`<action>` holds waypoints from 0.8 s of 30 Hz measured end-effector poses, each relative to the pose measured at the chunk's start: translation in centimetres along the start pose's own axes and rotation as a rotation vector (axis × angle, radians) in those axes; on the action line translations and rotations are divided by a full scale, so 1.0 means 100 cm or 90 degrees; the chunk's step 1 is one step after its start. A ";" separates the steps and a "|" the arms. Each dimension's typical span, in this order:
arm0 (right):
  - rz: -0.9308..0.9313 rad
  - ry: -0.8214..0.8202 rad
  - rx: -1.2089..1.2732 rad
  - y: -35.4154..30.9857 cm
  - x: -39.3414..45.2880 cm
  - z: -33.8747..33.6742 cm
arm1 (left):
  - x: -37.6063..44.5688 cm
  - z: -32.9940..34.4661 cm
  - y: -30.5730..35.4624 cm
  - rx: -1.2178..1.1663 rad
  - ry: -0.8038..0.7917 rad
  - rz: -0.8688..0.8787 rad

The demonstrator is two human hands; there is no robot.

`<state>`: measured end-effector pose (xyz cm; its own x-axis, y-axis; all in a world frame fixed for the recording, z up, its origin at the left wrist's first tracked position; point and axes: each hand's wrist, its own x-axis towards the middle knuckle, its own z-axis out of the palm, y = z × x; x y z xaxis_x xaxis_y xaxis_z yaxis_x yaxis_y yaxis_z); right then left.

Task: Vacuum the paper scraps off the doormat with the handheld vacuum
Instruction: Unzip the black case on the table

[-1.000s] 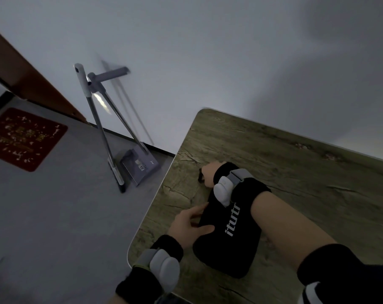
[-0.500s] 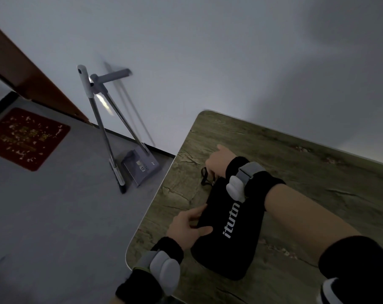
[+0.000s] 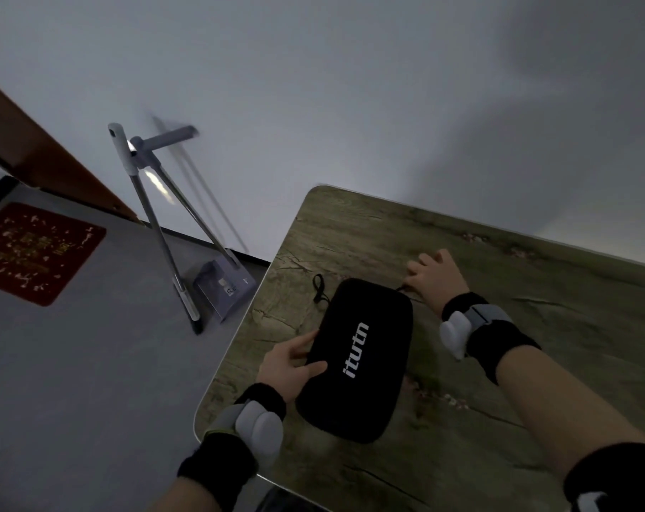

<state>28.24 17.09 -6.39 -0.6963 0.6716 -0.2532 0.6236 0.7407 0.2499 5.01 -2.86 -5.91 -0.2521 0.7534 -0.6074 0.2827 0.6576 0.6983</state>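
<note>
Right hand: fingers curled, pinching what looked like the zip pull at the far right corner of the case. Left hand: you gripped the case's near left edge, thumb lying on top.

Case: black, zipped, flat on the desk; the vacuum was not visible, presumably inside.

Step, as judged: unzipping. You would have done well to keep the left hand pinning the case while drawing the pull steadily round the edge.

Doormat: red, on the floor well apart to your left, strewn with scraps.

Broom and dustpan: against the wall.
</note>
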 end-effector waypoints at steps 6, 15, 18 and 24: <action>0.124 -0.010 0.122 -0.016 -0.073 0.033 | -0.002 0.005 0.004 0.001 0.008 -0.019; 0.222 0.118 0.161 -0.111 -0.130 0.021 | -0.006 0.002 0.021 -0.013 -0.052 -0.023; 0.198 0.165 0.112 -0.148 -0.150 0.031 | -0.004 0.001 0.019 -0.016 -0.059 -0.002; 0.263 0.189 0.177 -0.213 -0.181 0.028 | -0.012 -0.003 0.016 -0.005 -0.084 0.060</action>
<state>28.54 -10.78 -9.72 -0.4197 0.9026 0.0960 0.9071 0.4210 0.0076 5.46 -2.69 -3.92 -0.1014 0.8062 -0.5829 0.2927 0.5842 0.7570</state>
